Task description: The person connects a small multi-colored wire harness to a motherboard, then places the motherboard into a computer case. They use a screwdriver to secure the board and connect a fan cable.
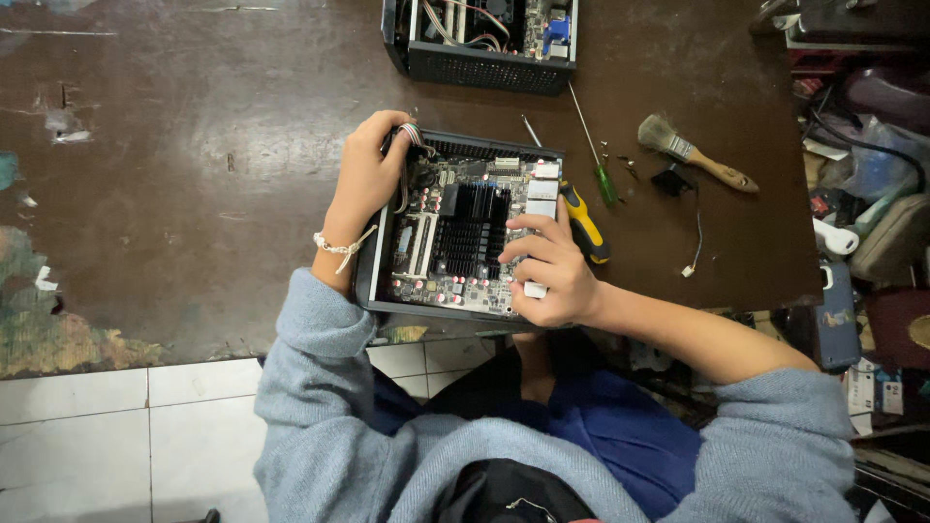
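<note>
At the near edge of the dark table: open computer case containing circuit board with black heatsink. Left hand curled closed over the case's far left corner, by the ribbon cable. Right hand partly closed, fingertips on the board's right edge. Second open case behind; screwdrivers and brush to the right.

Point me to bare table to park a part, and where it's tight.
Free: the wide brown table left of the left hand and of the second open case. Crowded: right of the held case, where the right hand, screwdrivers and paintbrush sit.
</note>
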